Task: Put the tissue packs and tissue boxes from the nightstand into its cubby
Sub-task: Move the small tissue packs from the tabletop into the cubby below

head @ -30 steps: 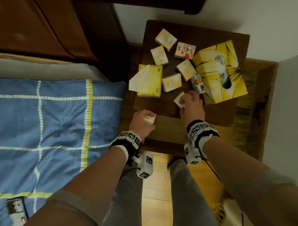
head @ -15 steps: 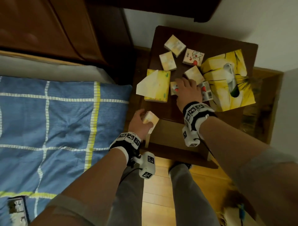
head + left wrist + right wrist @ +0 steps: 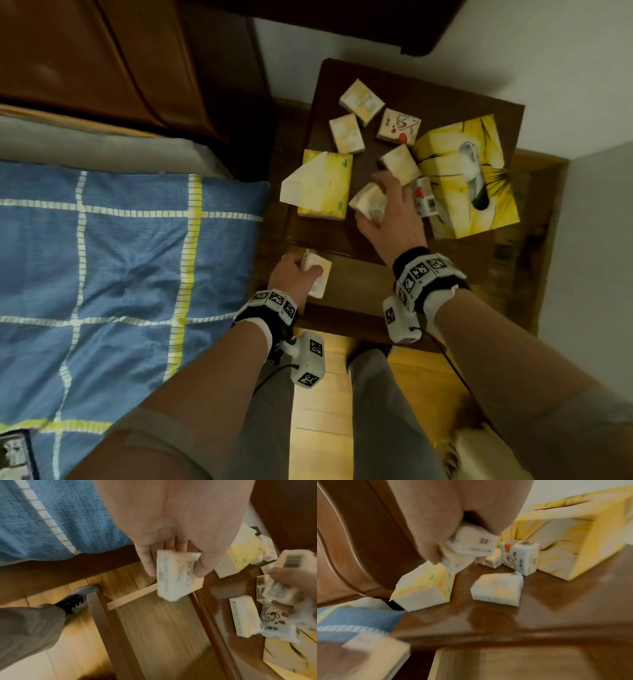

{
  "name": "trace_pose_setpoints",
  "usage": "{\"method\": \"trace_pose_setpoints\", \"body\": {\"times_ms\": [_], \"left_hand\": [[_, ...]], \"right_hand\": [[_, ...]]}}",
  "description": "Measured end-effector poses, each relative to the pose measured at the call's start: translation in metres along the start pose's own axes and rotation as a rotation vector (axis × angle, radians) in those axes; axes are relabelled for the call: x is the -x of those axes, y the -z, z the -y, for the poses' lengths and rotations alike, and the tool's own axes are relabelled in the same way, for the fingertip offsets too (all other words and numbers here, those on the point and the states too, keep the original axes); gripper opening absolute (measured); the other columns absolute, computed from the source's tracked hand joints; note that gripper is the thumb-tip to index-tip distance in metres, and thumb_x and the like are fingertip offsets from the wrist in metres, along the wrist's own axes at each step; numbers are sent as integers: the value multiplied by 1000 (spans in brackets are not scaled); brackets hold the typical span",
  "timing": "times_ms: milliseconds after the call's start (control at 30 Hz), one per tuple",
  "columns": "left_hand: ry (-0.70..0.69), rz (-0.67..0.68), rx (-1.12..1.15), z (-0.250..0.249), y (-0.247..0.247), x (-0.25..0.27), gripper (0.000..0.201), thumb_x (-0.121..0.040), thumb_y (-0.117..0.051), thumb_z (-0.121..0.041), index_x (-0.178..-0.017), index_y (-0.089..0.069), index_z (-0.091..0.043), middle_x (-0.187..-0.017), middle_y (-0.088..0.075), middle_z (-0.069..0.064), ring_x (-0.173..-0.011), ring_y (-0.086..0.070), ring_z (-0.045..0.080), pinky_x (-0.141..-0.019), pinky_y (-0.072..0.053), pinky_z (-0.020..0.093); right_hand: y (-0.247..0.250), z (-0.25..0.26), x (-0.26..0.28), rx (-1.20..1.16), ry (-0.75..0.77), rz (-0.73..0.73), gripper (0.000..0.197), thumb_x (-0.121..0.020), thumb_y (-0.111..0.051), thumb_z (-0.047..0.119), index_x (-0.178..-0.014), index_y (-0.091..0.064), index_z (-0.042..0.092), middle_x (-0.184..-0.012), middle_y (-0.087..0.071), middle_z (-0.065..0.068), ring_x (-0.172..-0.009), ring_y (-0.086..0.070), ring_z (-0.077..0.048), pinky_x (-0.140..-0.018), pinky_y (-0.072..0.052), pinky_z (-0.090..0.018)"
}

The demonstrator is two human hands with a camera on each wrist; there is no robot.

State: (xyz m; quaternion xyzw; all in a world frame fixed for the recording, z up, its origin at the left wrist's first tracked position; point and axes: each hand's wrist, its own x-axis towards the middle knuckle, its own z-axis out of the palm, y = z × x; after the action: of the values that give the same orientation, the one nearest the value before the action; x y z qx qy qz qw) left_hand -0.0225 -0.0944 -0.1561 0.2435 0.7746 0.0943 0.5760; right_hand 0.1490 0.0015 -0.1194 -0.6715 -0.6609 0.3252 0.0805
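Both forearms reaching forward and down, wrists banded with marker cuffs. Left hand (image 3: 294,272) low and nearer the body, thumb and fingers (image 3: 148,561) pinching a small tissue pack (image 3: 178,576) by its sides. Right hand (image 3: 388,210) stretched farther ahead, back of the hand up, fingers curled round another small pack (image 3: 368,204), blurred.
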Motion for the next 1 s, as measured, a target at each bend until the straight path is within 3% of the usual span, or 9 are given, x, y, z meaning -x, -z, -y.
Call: {"method": "trace_pose_setpoints", "body": {"times_ms": [100, 233, 300, 367, 500, 633, 700, 833, 1000], "left_hand": [[-21, 49, -74, 6, -7, 1, 46, -86, -69, -29, -127, -53, -18, -111, -59, 2, -100, -60, 22, -86, -47, 32], [-22, 101, -56, 22, -17, -1, 35, -86, -67, -18, -118, -53, -27, -116, -67, 10, -99, -68, 29, -88, -57, 47], [8, 118, -11, 31, -22, -7, 30, -87, -66, -11, -110, -56, -27, -119, -67, 12, -104, -66, 31, -88, -58, 49], [-4, 151, 25, 37, -27, -9, 27, -89, -63, -4, -108, -59, -22, -119, -66, 13, -108, -65, 31, -87, -58, 48], [-41, 222, 53, 48, -37, -12, 32, -91, -61, 3, -119, -62, -12, -115, -65, 12, -111, -64, 31, -91, -57, 48], [-68, 167, 25, 58, -37, -14, 47, -89, -62, -3, -132, -55, -19, -124, -66, 3, -110, -63, 19, -99, -52, 39], [-92, 50, -46, 64, -30, -18, 45, -90, -60, -10, -134, -53, -21, -125, -63, -4, -110, -60, 15, -97, -49, 31], [-77, -44, -157, 76, -17, -34, 45, -90, -57, -18, -134, -51, -25, -137, -57, 3, -121, -57, 23, -103, -48, 43], [-28, 30, -201, 89, -15, -53, 43, -91, -57, -21, -134, -52, -19, -135, -59, 4, -120, -58, 26, -101, -49, 43]], "right_hand": [[-5, -10, 44, -12, -59, 120, 60, -79, -66, 37, -134, -43, 41, -120, -49, -5, -94, -59, -29, -74, -50, -36], [-40, -43, 86, -123, -338, 365, 48, -81, -67, 36, -125, -50, 33, -117, -58, -6, -98, -61, -29, -79, -53, -37], [-61, -53, 98, -252, -491, 438, 45, -83, -71, 31, -122, -51, 27, -115, -62, -5, -88, -63, -23, -68, -57, -33], [-79, -62, 103, -378, -564, 448, 51, -79, -77, 33, -121, -50, 25, -115, -59, -3, -87, -63, -21, -61, -57, -30], [-99, -76, 101, -550, -595, 523, 59, -73, -84, 40, -125, -61, 25, -113, -65, 2, -96, -65, -16, -73, -53, -26], [-111, -82, 92, -465, -671, 577, 58, -75, -82, 42, -124, -62, 18, -108, -68, -2, -91, -65, -18, -65, -48, -23], [-117, -81, 85, -343, -698, 534, 73, -76, -78, 49, -137, -53, 18, -122, -64, -7, -102, -65, -23, -75, -53, -31], [-140, -82, 65, -284, -775, 487, 75, -80, -76, 44, -143, -47, 14, -136, -58, -11, -118, -59, -30, -97, -51, -40], [-174, -75, 48, -213, -787, 558, 62, -88, -71, 35, -140, -50, 8, -141, -55, -13, -125, -55, -31, -97, -46, -34]]}}
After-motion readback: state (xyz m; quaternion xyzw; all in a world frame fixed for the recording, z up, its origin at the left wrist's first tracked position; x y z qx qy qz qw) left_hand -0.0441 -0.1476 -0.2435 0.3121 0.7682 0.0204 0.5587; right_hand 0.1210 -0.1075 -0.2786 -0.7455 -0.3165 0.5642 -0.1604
